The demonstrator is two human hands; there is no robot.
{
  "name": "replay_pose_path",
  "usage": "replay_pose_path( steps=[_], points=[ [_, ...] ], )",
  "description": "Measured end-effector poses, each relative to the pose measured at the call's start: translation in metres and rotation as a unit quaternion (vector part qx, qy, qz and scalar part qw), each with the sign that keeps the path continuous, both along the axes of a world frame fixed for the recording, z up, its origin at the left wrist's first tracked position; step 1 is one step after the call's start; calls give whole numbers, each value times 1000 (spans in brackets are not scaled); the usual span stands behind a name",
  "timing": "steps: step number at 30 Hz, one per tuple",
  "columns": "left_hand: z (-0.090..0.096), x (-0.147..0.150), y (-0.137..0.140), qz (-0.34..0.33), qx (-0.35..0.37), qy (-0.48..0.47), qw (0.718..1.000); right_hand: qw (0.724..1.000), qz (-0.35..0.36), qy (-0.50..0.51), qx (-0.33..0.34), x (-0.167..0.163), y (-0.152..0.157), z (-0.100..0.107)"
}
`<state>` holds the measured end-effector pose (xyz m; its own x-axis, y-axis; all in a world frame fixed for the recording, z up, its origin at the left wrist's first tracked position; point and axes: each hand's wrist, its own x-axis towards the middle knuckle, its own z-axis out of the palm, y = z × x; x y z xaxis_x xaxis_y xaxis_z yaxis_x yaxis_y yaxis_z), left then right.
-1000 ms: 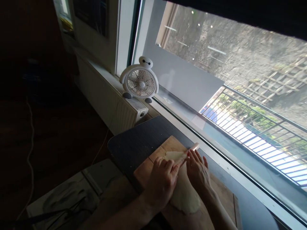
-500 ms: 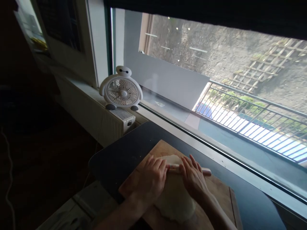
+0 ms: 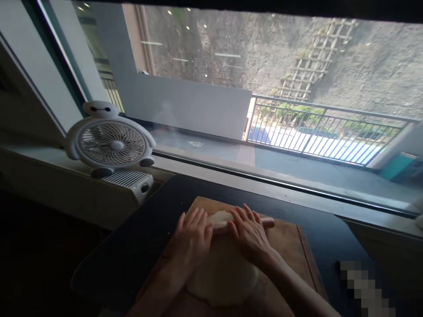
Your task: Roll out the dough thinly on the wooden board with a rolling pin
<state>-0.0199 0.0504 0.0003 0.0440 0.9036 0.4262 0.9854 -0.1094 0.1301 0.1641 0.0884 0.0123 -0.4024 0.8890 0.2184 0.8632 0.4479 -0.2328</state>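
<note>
A thin rolling pin (image 3: 269, 222) lies across the far part of a flat, pale sheet of dough (image 3: 224, 275). My left hand (image 3: 194, 230) is closed over the pin's left end, which it hides, with fingers reaching forward. Nearer the right end, my right hand (image 3: 248, 230) is closed on the pin too, fingers draped over and somewhat apart, thumb on the near side. A short stretch of pin shows between the hands. Under the dough is a wooden board (image 3: 286, 242); my forearms cover parts of both.
The board rests on a dark table (image 3: 330, 237) beside a large window. A white fan (image 3: 115, 145) stands on a radiator (image 3: 132, 178) at the left, beyond the table edge. A blurred-out object (image 3: 363, 286) lies at the table's right.
My view has turned to the right, so the fan looks larger and the table's right side shows. Both hands remain on the rolling pin; the left fingers now stretch further forward.
</note>
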Motion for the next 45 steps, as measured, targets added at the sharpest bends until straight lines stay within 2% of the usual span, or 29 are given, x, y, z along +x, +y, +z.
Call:
replay_pose_path(
  steps=[2, 4, 9, 11, 13, 17, 19, 21, 25, 27, 28, 30, 35, 37, 39, 42, 45],
  points=[
    [-4, 1, -17, -5, -2, 2, 1000, 1000, 25, 8, 10, 11, -19, -5],
    [-3, 1, -12, 7, 2, 14, 1000, 1000, 21, 8, 13, 11, -15, -6],
    [11, -3, 60, 67, -44, 17, 997, 998, -61, -8, -3, -21, 47, 7],
    [15, -5, 70, 68, -55, 13, 996, 997, -73, -7, -6, -27, 54, 11],
    [12, -7, 56, 42, -37, 24, 998, 998, -60, 1, -3, -22, 38, 9],
    [-4, -7, -5, -21, 0, 39, 999, 999, 27, 21, 3, 11, -15, 0],
    [-8, -7, -17, -23, 3, 39, 999, 998, 67, 18, -7, 23, -22, 1],
    [-6, -7, -3, -2, -4, 45, 999, 997, 68, 1, -21, 23, -6, 4],
    [9, -11, 65, 55, -57, 32, 996, 998, -38, -40, -24, -7, 57, 13],
    [15, -14, 84, 64, -76, 21, 995, 997, -64, -42, -25, -19, 75, 16],
    [15, -14, 84, 60, -72, 22, 995, 997, -65, -42, -26, -22, 76, 16],
    [11, -13, 64, 33, -40, 39, 998, 998, -54, -38, -22, -16, 62, 12],
    [-15, -2, -35, -67, 42, 83, 993, 999, 45, 0, 18, 22, 8, -4],
    [-20, 0, -50, -70, 58, 90, 992, 998, 59, 5, 28, 21, 11, -6],
    [-18, -4, -40, -31, 43, 85, 995, 999, 45, -1, 31, 3, 32, -4],
    [-7, -21, -1, 45, -13, 63, 997, 999, 32, -18, 24, -40, 73, 5],
    [0, -36, 18, 47, -38, 55, 997, 998, 51, -26, 15, -66, 87, 13]
  ],
)
